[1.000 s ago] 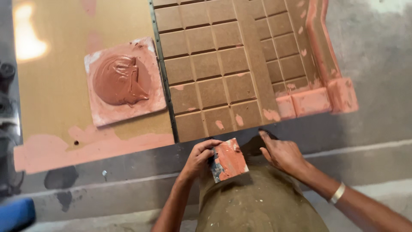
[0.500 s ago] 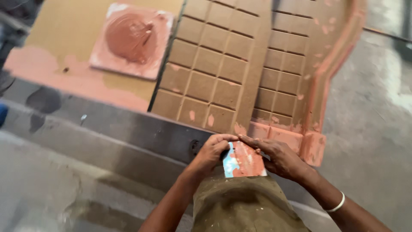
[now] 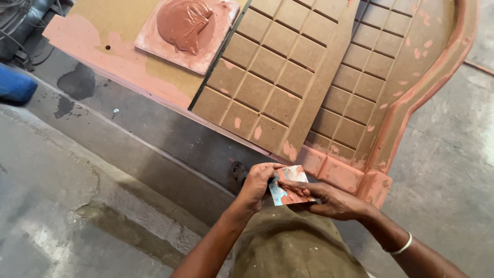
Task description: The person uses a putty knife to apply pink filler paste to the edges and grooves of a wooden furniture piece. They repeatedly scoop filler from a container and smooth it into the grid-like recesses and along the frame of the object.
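Both hands hold a small flat scraper blade (image 3: 289,188) smeared with reddish-pink putty, close to my body. My left hand (image 3: 256,185) grips its left edge. My right hand (image 3: 332,200) lies across its lower right side, fingers on the blade face; a white bangle sits on that wrist. Just beyond the hands lies a brown carved board (image 3: 288,77) with a grid of square panels and pink putty along its curved border (image 3: 411,103).
A square tile (image 3: 154,38) carrying a mound of reddish putty (image 3: 184,23) rests on a flat tan board (image 3: 92,20) at the upper left. Grey concrete floor with a step surrounds them. A blue object (image 3: 15,85) lies at the left edge.
The view has swung, so the boards now sit higher and more tilted. My right hand has come onto the scraper, which both hands now hold closer together.
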